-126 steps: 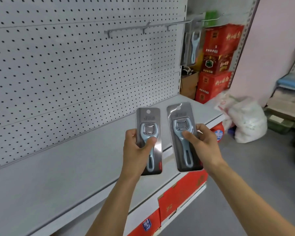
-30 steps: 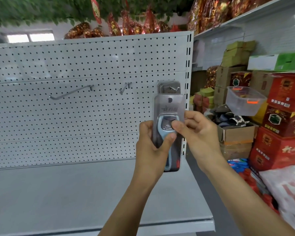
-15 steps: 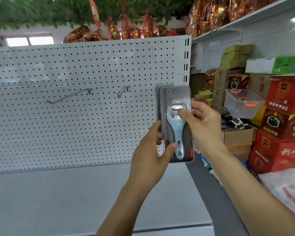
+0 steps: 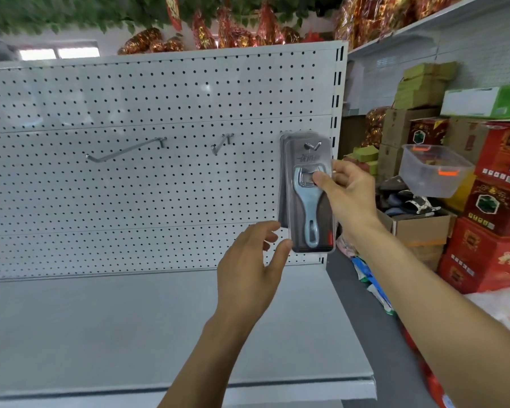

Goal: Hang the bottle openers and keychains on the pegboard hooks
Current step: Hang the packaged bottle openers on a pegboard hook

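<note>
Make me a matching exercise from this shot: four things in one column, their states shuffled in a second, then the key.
1. left hand
2. right hand
3. long hook
4. clear plastic tub

A. bare, sticking out of the pegboard
B. pinching the bottle opener pack
C. sitting on boxes right of the shelf
D. open, fingers by the pack's lower corner

Pairs: 1-D, 2-B, 3-A, 4-C

head | faces forward at pegboard (image 4: 159, 178) | close, above shelf (image 4: 100, 334)
</note>
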The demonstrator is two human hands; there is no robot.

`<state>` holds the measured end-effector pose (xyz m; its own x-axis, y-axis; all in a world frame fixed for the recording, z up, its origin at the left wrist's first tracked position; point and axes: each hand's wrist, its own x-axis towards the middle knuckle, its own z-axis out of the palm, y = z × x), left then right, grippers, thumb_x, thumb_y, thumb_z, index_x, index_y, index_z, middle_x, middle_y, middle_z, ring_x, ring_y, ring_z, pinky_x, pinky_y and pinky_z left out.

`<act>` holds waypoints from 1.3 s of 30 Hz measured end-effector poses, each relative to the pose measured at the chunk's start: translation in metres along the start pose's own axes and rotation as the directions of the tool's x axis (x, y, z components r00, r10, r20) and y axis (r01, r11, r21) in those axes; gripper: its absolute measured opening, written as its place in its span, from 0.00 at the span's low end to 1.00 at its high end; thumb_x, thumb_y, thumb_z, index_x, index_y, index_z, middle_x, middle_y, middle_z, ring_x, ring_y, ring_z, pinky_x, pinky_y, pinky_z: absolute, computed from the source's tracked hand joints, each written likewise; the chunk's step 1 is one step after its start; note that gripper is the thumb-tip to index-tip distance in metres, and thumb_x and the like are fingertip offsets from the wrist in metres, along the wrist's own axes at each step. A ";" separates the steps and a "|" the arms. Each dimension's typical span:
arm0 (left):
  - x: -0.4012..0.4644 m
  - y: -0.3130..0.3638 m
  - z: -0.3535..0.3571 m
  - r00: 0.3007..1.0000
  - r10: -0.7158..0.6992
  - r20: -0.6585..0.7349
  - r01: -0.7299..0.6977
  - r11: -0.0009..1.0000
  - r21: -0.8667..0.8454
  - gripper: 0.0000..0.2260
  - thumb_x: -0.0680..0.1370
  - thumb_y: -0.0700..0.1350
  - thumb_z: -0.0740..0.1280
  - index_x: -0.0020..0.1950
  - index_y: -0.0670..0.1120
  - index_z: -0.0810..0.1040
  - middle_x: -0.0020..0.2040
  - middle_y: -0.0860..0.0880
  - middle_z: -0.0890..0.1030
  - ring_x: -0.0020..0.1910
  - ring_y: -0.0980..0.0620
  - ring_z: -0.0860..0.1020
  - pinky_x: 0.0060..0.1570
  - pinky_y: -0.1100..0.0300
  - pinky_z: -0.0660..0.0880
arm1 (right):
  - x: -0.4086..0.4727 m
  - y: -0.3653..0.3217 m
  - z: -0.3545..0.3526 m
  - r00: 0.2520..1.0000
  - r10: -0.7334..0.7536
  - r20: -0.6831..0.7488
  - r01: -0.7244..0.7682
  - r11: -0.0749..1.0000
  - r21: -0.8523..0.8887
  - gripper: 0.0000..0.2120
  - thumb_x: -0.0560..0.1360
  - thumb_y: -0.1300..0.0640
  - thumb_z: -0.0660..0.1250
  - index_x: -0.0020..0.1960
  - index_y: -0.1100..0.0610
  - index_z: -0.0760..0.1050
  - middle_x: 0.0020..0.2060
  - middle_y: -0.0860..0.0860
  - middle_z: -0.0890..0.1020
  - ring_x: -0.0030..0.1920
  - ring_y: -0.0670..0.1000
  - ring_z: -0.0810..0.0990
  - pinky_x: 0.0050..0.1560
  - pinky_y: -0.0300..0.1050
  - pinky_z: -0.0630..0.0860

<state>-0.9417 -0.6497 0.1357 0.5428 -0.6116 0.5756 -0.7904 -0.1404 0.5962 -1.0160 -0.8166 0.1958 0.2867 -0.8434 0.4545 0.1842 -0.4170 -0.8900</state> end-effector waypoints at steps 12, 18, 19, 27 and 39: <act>-0.014 -0.015 -0.004 0.998 -0.054 0.027 0.053 0.997 0.051 0.14 0.79 0.59 0.60 0.63 0.59 0.73 0.51 0.61 0.80 0.48 0.62 0.77 0.46 0.61 0.75 | -0.026 0.025 -0.008 0.999 0.025 0.044 -0.014 0.970 -0.245 0.21 0.76 0.55 0.69 0.67 0.58 0.71 0.60 0.53 0.79 0.58 0.49 0.77 0.62 0.49 0.75; -0.056 -0.036 -0.011 0.991 -0.123 0.045 0.118 0.987 0.107 0.17 0.79 0.61 0.57 0.65 0.58 0.71 0.52 0.61 0.79 0.49 0.62 0.77 0.45 0.63 0.72 | -0.117 0.050 -0.014 0.983 -0.089 0.162 0.139 0.933 -0.332 0.19 0.77 0.58 0.67 0.67 0.54 0.71 0.61 0.49 0.77 0.61 0.46 0.74 0.64 0.49 0.71; -0.065 -0.040 -0.013 0.989 -0.142 0.046 0.135 0.984 0.116 0.17 0.79 0.61 0.57 0.65 0.58 0.71 0.53 0.61 0.80 0.49 0.62 0.77 0.46 0.62 0.72 | -0.133 0.053 -0.013 0.976 -0.104 0.190 0.164 0.928 -0.336 0.17 0.77 0.59 0.67 0.65 0.54 0.72 0.58 0.48 0.78 0.59 0.45 0.75 0.63 0.49 0.72; -0.151 -0.090 -0.045 0.950 -0.300 0.085 0.282 0.944 0.170 0.24 0.76 0.66 0.52 0.66 0.56 0.72 0.54 0.59 0.81 0.49 0.61 0.78 0.46 0.62 0.77 | -0.235 0.079 0.016 0.865 0.006 0.501 0.233 0.881 -0.413 0.16 0.78 0.54 0.64 0.65 0.48 0.71 0.57 0.42 0.77 0.58 0.41 0.76 0.61 0.44 0.73; -0.242 -0.195 -0.172 0.862 -0.505 0.040 0.483 0.843 0.236 0.25 0.75 0.66 0.51 0.65 0.56 0.72 0.53 0.57 0.82 0.47 0.60 0.78 0.47 0.61 0.77 | -0.362 0.071 0.161 0.695 0.213 0.686 0.175 0.876 -0.449 0.17 0.78 0.53 0.65 0.66 0.48 0.71 0.58 0.44 0.79 0.58 0.43 0.77 0.62 0.39 0.72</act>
<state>-0.8703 -0.3402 -0.0234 0.8560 -0.4875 0.1723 -0.4710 -0.5978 0.6486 -0.9556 -0.4866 -0.0261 0.8839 -0.4427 0.1509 -0.2109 -0.6652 -0.7162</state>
